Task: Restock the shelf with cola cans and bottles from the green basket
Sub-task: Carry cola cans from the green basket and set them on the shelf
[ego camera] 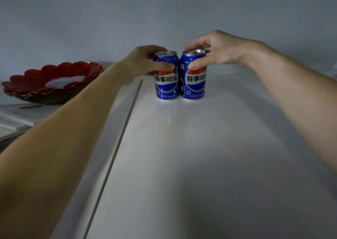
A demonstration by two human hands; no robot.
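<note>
Two cola cans stand upright and touching on the shelf [209, 147]. The left hand [144, 63] holds the left can [166, 82] and the right hand [217, 51] the right can [195, 82], each grip closed round the top. Neither is released yet; the basket is out of view.

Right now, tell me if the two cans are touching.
Cannot tell. In the head view the left can and right can stand side by side with no clear gap.

Dim, cool light is falling over the white shelf top [209, 147], leaving the far wall [164, 10] grey and murky. Soft glare is pooling mid-surface while shadows are spreading beneath both forearms. Wide-angle distortion is stretching the arms toward the lower corners. The can labels are staying sharp; the red scalloped dish [54, 80] is looking slightly soft.
</note>
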